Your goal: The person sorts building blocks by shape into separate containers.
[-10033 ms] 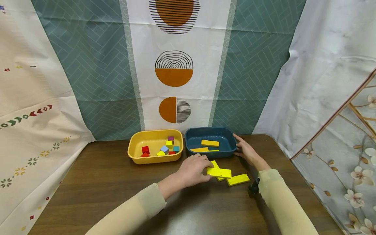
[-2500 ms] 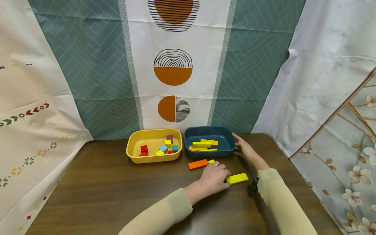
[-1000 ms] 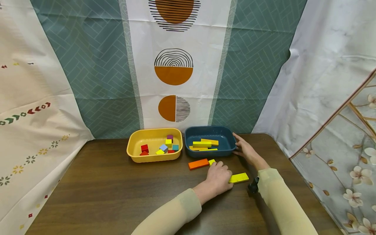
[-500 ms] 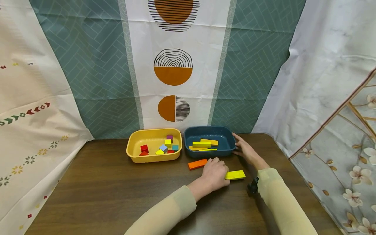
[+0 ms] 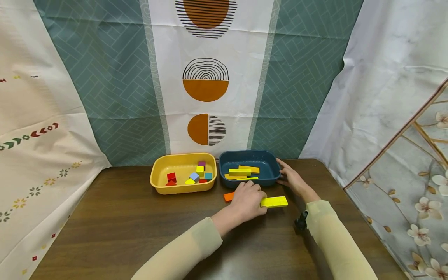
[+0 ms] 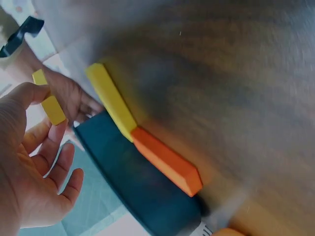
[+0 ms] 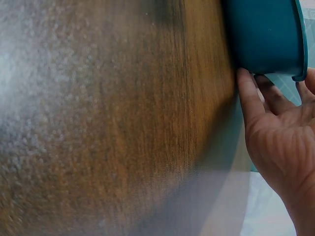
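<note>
My left hand [image 5: 246, 202] pinches a flat yellow block [image 5: 274, 202] between thumb and fingers, held above the table in front of the dark blue bin [image 5: 266, 182]. In the left wrist view the other fingers are spread loosely below that block. An orange block [image 6: 167, 160] and another yellow block [image 6: 110, 98] lie end to end on the table beside the bin; in the head view my left hand hides that yellow one. My right hand [image 5: 295, 181] touches the bin's right end with extended fingers [image 7: 252, 101]. Several yellow blocks [image 5: 240, 172] lie inside the bin.
A yellow bin [image 5: 182, 189] stands left of the blue one, holding small red, yellow, blue, teal and purple blocks. Both sit near the back edge of the brown wooden table [image 5: 140, 225], before hanging cloths. A small black device [image 5: 301, 222] is by the right wrist.
The yellow block on the right has been picked up by my left hand, then moved left and toward the blue bin. My right hand stays at the bin's end.
</note>
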The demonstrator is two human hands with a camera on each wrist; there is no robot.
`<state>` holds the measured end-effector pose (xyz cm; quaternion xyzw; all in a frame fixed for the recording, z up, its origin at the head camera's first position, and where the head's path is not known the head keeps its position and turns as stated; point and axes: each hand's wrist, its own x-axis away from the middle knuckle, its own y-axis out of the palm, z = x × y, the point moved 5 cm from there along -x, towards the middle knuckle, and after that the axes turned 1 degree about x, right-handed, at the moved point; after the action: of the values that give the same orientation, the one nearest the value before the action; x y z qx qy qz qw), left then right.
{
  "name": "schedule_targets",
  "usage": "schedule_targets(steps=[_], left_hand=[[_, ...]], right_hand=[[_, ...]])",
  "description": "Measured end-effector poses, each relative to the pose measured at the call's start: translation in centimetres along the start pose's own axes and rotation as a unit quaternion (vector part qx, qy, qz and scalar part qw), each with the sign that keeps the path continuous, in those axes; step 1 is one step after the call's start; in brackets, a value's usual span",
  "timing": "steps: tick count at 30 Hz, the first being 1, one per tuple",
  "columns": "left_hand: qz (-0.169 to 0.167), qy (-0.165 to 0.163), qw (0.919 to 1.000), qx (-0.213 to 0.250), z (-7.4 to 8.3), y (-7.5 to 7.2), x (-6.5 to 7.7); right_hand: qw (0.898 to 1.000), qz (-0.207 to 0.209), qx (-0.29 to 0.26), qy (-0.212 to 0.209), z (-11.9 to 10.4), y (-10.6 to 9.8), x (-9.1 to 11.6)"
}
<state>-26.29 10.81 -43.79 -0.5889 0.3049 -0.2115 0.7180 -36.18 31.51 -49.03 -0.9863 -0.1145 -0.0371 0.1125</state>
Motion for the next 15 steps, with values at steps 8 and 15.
schedule_targets(steps=[8, 15], left_hand=[[0.005, -0.018, 0.9998, -0.002, -1.5, -2.1, 0.4], [0.012, -0.042, 0.9990, 0.008, -3.3, -3.1, 0.7]], right_hand=[[1.000, -0.001, -0.001, -0.003, -0.1, 0.1, 0.1], [1.000, 0.007, 0.004, -0.001, 0.0, 0.1, 0.0]])
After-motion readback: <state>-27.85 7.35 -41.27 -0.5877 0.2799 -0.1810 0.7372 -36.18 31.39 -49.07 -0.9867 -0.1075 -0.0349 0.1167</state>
